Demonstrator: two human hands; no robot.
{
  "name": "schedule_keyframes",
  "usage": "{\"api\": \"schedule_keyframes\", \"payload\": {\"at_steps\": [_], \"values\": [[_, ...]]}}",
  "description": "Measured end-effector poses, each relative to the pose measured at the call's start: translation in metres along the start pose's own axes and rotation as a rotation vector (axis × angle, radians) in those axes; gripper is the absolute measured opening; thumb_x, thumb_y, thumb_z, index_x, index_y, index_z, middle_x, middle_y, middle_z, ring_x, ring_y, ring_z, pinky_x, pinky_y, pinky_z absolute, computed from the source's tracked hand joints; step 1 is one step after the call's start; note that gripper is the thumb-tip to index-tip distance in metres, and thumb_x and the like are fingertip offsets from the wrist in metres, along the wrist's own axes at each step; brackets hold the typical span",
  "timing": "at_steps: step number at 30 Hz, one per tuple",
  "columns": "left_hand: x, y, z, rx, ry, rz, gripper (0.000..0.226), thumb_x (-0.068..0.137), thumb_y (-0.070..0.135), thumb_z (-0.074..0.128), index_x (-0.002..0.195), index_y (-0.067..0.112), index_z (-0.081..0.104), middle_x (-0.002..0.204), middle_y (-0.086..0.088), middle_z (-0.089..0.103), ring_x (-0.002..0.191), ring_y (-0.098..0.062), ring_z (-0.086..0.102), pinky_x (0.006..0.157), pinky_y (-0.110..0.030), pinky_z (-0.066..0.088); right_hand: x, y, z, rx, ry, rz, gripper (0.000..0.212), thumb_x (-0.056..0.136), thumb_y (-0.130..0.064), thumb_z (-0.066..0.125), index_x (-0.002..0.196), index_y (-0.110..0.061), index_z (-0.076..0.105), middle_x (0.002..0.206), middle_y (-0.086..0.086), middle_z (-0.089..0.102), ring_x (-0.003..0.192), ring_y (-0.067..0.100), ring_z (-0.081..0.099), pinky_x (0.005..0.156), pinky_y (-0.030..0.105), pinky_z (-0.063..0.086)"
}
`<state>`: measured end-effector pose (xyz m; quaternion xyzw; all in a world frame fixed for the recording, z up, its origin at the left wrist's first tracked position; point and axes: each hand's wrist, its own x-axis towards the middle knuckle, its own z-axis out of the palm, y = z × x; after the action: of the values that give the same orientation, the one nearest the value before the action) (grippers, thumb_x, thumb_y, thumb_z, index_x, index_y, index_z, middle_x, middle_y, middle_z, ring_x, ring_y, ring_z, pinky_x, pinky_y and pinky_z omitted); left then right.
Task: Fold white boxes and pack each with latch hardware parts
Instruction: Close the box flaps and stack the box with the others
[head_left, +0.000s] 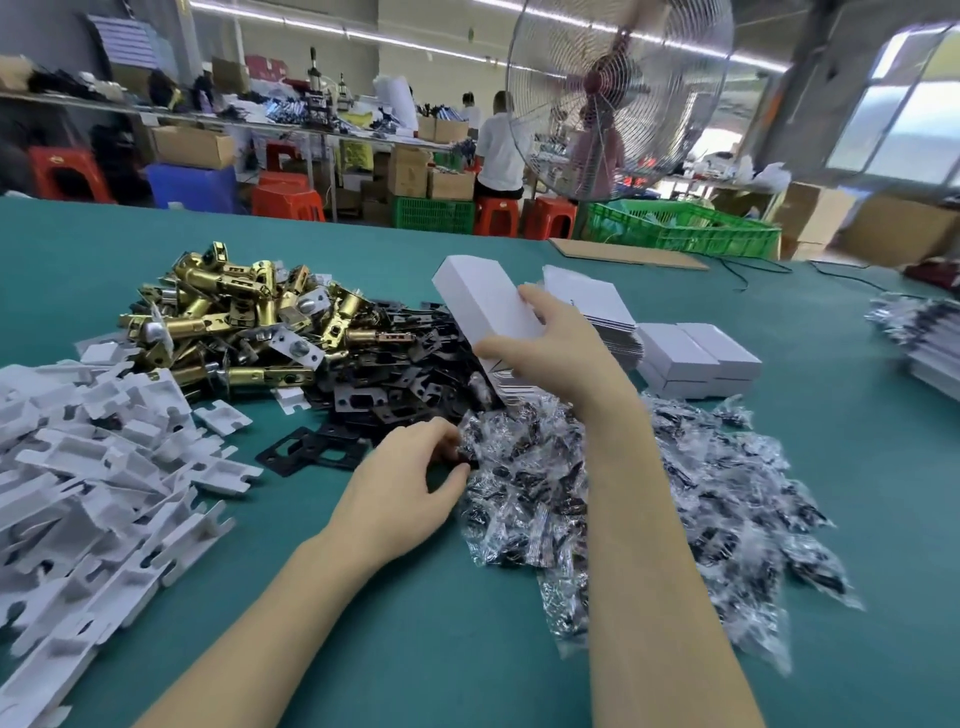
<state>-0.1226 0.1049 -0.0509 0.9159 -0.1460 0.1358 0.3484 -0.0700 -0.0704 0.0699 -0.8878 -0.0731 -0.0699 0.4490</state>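
Note:
My right hand grips a folded white box, held tilted above the black strike plates. My left hand pinches the edge of a clear screw packet at the left side of the packet pile. Brass latch bolts lie heaped at the middle left. White plastic inserts cover the left of the green table. Flat box blanks stand stacked behind my right hand, with closed white boxes beside them.
A stack of printed sheets lies at the right edge. A cardboard sheet and black cables sit at the table's far side. Beyond stand a large fan, green crates, red stools and seated people.

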Motion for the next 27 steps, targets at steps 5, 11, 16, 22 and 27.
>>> {"api": "schedule_keyframes", "payload": {"at_steps": [5, 11, 16, 22, 27], "values": [[0.001, -0.002, 0.001, -0.03, -0.007, 0.008, 0.017, 0.096, 0.037, 0.065, 0.111, 0.036, 0.056, 0.101, 0.026, 0.059, 0.102, -0.004, 0.055, 0.09, -0.032, 0.05, -0.005, 0.005, -0.009, 0.078, 0.135, 0.054, 0.076, 0.079, -0.034, 0.075, 0.149, -0.025, 0.045, 0.134, -0.002, 0.054, 0.12, 0.03, 0.06, 0.099, 0.051, 0.054], [0.001, -0.005, 0.001, -0.086, -0.011, -0.022, 0.016, 0.096, 0.035, 0.066, 0.108, 0.037, 0.056, 0.1, 0.024, 0.06, 0.102, -0.003, 0.057, 0.091, -0.032, 0.05, -0.001, 0.028, -0.027, 0.253, 0.42, 0.129, 0.066, 0.074, -0.04, 0.072, 0.134, -0.017, 0.057, 0.125, 0.006, 0.061, 0.106, 0.03, 0.063, 0.069, 0.038, 0.056], [0.003, -0.006, 0.002, -0.115, 0.014, -0.027, 0.014, 0.095, 0.033, 0.067, 0.106, 0.034, 0.059, 0.097, 0.022, 0.062, 0.098, -0.002, 0.058, 0.084, -0.027, 0.047, 0.019, 0.072, -0.049, 0.222, 0.689, 0.241, 0.055, 0.08, -0.034, 0.073, 0.13, -0.017, 0.056, 0.127, 0.011, 0.055, 0.109, 0.032, 0.056, 0.076, 0.036, 0.05], [0.006, -0.007, 0.005, -0.118, 0.03, -0.042, 0.012, 0.095, 0.032, 0.067, 0.104, 0.034, 0.06, 0.095, 0.02, 0.064, 0.096, 0.0, 0.059, 0.078, -0.021, 0.043, 0.048, 0.121, -0.091, 0.115, 0.786, 0.394, 0.051, 0.081, -0.031, 0.071, 0.123, -0.006, 0.057, 0.134, 0.017, 0.053, 0.101, 0.03, 0.049, 0.076, 0.033, 0.037], [0.005, -0.009, 0.006, -0.132, 0.033, -0.049, 0.012, 0.094, 0.032, 0.069, 0.101, 0.037, 0.06, 0.093, 0.021, 0.065, 0.092, 0.006, 0.058, 0.073, -0.014, 0.04, 0.069, 0.144, -0.106, -0.06, 0.697, 0.453, 0.057, 0.087, -0.029, 0.072, 0.136, -0.005, 0.054, 0.142, 0.02, 0.044, 0.124, 0.037, 0.05, 0.09, 0.036, 0.043]]}}
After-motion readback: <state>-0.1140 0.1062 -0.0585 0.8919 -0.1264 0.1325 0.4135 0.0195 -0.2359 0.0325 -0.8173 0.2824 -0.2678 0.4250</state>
